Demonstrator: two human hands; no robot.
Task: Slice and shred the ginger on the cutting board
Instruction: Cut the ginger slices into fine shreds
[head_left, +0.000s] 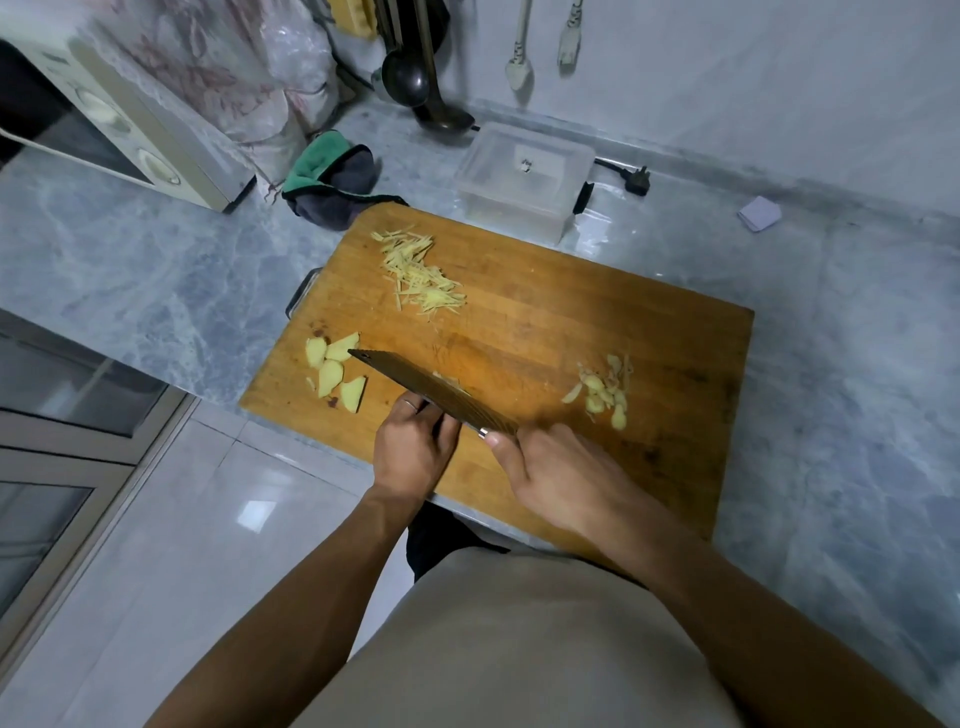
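The right hand (550, 467) is wrapped around the handle of a cleaver (431, 389), thumb along the top near the metal collar. The blade angles away to the left, its tip reaching the ginger slices (335, 371). The left hand (415, 447), a ring on one finger, has its fingers curled down on the cutting board (571, 322) against the blade's near side; whether it pins any ginger under them cannot be told.

The flat slices lie near the board's left edge. A pile of ginger shreds (421, 275) sits at the far side, and a small heap of peel and scraps (605, 392) lies to the right.

Beyond the board, on the marble counter (130, 260), stands a lidded clear plastic box (524, 176); its contents cannot be made out. A green and grey cloth (332, 182) lies beside a microwave (119, 124).
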